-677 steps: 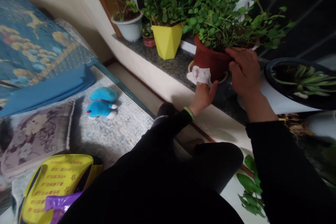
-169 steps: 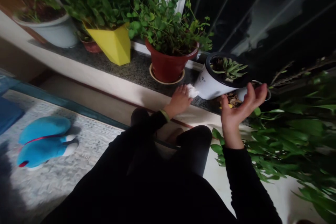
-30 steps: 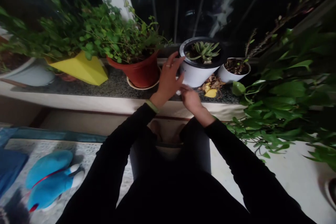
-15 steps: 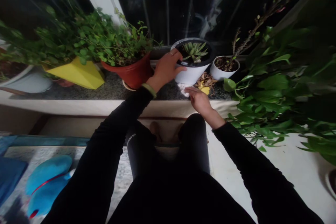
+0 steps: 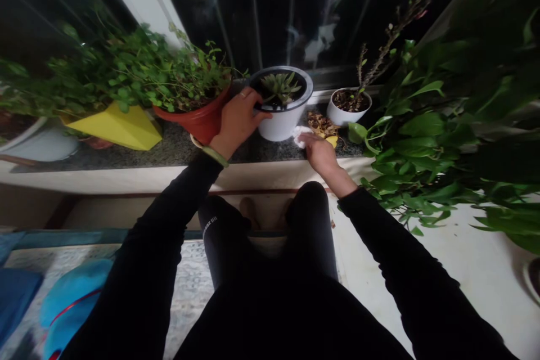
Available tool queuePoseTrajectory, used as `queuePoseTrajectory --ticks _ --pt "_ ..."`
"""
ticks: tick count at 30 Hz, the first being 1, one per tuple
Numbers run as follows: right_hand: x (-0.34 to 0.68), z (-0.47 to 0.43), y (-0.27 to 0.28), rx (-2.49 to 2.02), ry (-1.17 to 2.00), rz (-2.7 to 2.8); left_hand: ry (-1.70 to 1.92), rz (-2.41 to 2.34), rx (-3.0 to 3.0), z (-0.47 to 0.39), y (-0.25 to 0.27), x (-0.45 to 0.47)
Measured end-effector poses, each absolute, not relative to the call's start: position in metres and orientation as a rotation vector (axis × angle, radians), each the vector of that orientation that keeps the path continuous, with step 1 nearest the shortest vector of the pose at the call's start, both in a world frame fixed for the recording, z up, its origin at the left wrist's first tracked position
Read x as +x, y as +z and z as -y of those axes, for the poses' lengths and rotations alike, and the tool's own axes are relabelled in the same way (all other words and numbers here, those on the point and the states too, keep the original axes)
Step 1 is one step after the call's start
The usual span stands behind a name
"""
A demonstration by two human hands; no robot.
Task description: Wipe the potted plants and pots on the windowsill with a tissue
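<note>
My left hand [image 5: 239,121] grips the left rim of a white pot [image 5: 276,126] with a dark inner ring. A small succulent [image 5: 282,88] grows in that pot. To the pot's right, my right hand [image 5: 321,153] is closed on a crumpled white tissue [image 5: 302,135], pressed to the dark stone sill [image 5: 265,152]. Just beyond my right fingers lies a heap of dry leaves [image 5: 320,124] with a yellow leaf [image 5: 332,140] at its edge. The fingertips of my right hand are partly hidden.
A terracotta pot [image 5: 198,126] of leafy herbs and a yellow planter [image 5: 120,125] stand on the left. A small white pot [image 5: 349,112] with a thorny stem is at the right, beside a trailing green plant [image 5: 430,135]. Behind the sill is a window [image 5: 270,5].
The white pot has shifted left along the sill, towards the terracotta pot, with my left hand on it. More sill shows beside the leaf heap, and the tissue is now under my right fingers there.
</note>
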State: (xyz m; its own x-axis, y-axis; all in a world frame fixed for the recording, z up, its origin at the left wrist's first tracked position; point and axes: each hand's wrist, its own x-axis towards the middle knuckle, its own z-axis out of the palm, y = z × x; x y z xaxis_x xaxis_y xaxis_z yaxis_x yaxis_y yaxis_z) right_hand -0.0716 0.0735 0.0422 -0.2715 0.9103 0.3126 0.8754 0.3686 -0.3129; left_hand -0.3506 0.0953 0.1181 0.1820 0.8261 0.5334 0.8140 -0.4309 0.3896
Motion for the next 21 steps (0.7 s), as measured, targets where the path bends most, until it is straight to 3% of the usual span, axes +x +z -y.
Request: queuePoseTrajectory --ticks 13,17,21 --pt "-0.05 -0.143 0.053 -1.216 0.512 1.372 1.209 -1.686 2.369 -0.097 0.104 -0.371" --pt "-0.066 -0.168 0.064 -1.338 0.315 1.609 1.242 -1.618 2.401 -0.098 0.101 -0.382" --pt "-0.094 -0.18 0.073 -1.627 0.145 2.191 1.285 -1.611 2.442 -0.088 0.097 -0.385"
